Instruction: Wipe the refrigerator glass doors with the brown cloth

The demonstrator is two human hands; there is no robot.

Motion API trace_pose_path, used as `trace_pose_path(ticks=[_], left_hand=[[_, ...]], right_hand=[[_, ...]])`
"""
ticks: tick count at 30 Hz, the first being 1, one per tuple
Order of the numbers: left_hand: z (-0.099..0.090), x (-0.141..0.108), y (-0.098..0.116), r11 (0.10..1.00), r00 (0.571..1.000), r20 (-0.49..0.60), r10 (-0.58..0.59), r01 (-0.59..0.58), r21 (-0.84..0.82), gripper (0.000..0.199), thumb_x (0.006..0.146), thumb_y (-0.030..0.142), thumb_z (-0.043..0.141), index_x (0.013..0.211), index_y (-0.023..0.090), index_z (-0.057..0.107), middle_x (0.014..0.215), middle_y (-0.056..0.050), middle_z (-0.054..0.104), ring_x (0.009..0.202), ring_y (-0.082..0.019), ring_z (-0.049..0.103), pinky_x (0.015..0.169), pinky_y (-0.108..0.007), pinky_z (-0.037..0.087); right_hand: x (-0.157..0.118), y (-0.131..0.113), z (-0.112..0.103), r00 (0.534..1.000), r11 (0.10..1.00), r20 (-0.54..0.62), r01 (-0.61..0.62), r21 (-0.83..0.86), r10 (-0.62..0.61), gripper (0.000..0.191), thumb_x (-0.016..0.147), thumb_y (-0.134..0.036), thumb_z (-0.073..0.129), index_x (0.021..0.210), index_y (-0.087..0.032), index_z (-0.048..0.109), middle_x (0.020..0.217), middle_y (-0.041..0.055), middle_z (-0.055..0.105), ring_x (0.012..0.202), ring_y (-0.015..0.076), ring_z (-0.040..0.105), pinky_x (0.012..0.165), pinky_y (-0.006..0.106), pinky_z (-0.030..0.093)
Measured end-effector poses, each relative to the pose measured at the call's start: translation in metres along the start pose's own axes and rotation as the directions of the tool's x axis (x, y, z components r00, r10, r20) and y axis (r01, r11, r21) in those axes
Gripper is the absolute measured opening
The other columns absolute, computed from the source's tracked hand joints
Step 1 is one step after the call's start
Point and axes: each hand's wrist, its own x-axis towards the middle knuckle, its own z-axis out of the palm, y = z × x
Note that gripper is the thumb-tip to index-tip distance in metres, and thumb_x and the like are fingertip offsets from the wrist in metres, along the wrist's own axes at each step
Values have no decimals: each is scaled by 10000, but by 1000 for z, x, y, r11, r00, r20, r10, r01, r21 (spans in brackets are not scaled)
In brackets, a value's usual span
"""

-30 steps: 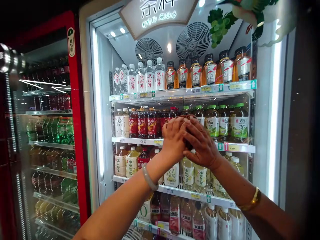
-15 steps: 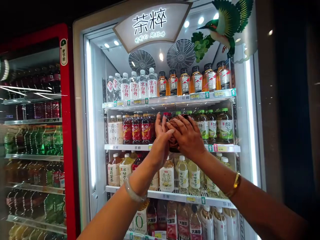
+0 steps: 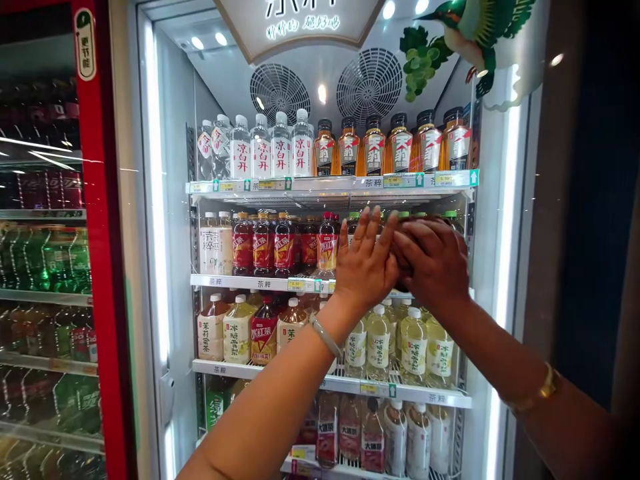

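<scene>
Held up in the air before the second shelf [image 3: 250, 283] of a lit drinks cabinet [image 3: 177, 200], nearer that shelf's right end than its left: a dark brown thing [image 3: 404, 277], mostly hidden by the right hand [image 3: 435, 263]; just a sliver in view between the hands, plus a thin dark edge above the knuckles; apparently rounded, but full outline, surface detail and kind impossible to make out, more so for the blur; right hand curled over it, fingers bent and pointing left, seemingly gripping; left hand [image 3: 367, 257] flat and upright, fingers slightly parted, back of the hand in view, palm unseen, thumb side close against the right fingers; contact between left hand and thing hard to tell; at the left wrist, a pale bracelet [image 3: 325, 337]; at the right, a blurred gold bracelet [image 3: 549, 383]; behind the hands, toward the second shelf's right end, green-capped bottles [image 3: 354, 217] largely covered; left of these, red-labelled bottles [image 3: 263, 245]; along the right half of the third shelf [image 3: 420, 394], pale yellow bottles [image 3: 379, 347]; on the top shelf [image 3: 340, 187], water bottles [image 3: 261, 153] toward the left corner, amber bottles [image 3: 401, 152] toward the right; overhead, a sign [image 3: 347, 33], upper part cut off; past the cabinet's left edge, a red-framed cooler [image 3: 107, 200], only partly in view, contents dim.
</scene>
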Motion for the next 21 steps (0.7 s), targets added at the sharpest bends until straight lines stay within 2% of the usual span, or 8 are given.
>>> trace_pose_path(ticks=[3,5,9,12,14,17,19,21], left_hand=[[3,-14,1,996,998,36,51,-54,65,632,1032,312,406,1650,213,325,1738,-87,307,1643,-238,202,1360,-530,46],[8,-16,2,993,998,48,48,-53,103,646,1025,298,428,1653,194,318,1744,-90,287,1647,-246,184,1361,-530,47],[16,-15,1,986,998,48,47,-54,160,629,1037,289,432,1647,176,329,1740,-89,294,1644,-264,195,1360,-540,49],[17,-15,1,983,997,57,44,-54,174,625,1050,305,418,1655,186,310,1744,-81,286,1646,-258,183,1361,-541,60],[17,-16,1,982,997,66,40,-52,180,627,1054,311,409,1659,188,299,1749,-76,272,1648,-252,177,1362,-538,58],[16,-18,3,979,997,65,35,-47,197,634,1052,308,394,1663,176,287,1752,-72,265,1647,-252,181,1362,-537,47],[16,-19,5,978,997,70,20,-34,208,647,1044,296,386,1669,173,270,1755,-66,259,1649,-248,174,1362,-539,43],[17,-21,8,976,997,75,-3,-13,215,657,1038,292,381,1673,174,257,1758,-59,250,1650,-244,170,1362,-544,51]], right_hand=[[-27,8,-11,995,992,24,100,-74,-99,317,906,-256,677,1222,-277,688,1226,59,703,1219,246,561,1109,441,425],[-21,23,-9,993,982,39,120,-143,-116,250,916,-298,686,1165,-288,710,1173,45,712,1156,229,568,1051,413,418],[18,50,10,998,985,41,-48,-168,55,396,918,-515,666,1210,-252,717,1174,101,691,1096,264,543,947,437,380],[25,46,14,991,987,9,-129,-94,131,433,910,-452,662,1283,-233,683,1252,125,653,1158,295,541,989,462,395],[8,33,8,991,988,-38,-128,-82,125,436,884,-409,691,1287,-245,673,1246,114,654,1179,309,560,1001,469,433],[-32,14,-5,998,998,-50,-38,-53,35,478,838,-397,764,1283,-253,666,1205,116,663,1204,326,584,1014,491,482],[-51,13,-12,999,999,-15,51,-12,-51,502,815,-385,792,1286,-267,664,1206,120,665,1209,330,596,1012,502,502],[-50,22,-13,999,999,44,15,48,-17,414,811,-384,786,1210,-312,700,1154,83,686,1144,300,625,980,492,512]])
